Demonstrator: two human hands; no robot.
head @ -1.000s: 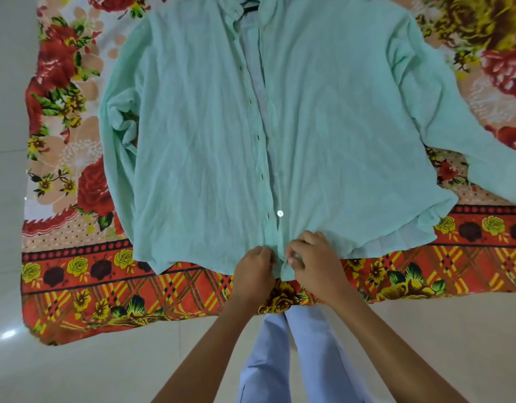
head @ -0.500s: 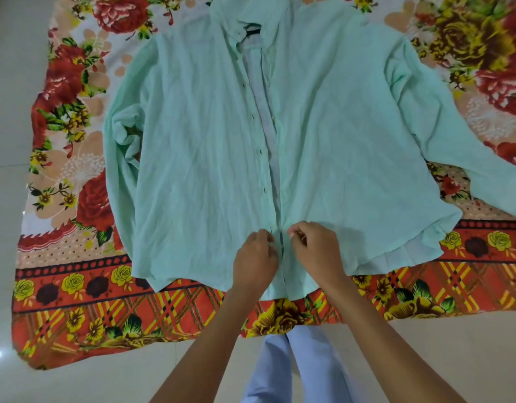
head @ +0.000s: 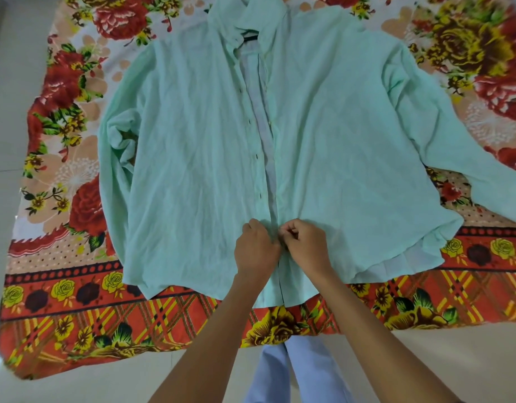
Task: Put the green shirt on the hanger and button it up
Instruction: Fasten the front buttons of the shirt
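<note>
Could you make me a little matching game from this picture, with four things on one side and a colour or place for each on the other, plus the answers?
Things:
1. shirt
2. blanket
3. left hand
4. trousers

Descriptions:
A. pale blue, at the bottom edge of the view
B. floral, red and orange, spread on the floor
C. mint green, lying flat, front still open higher up
D. pinching the shirt's front edge, low down, beside the right hand

Pairs: 1-C, 2-B, 3-D, 4-A
</note>
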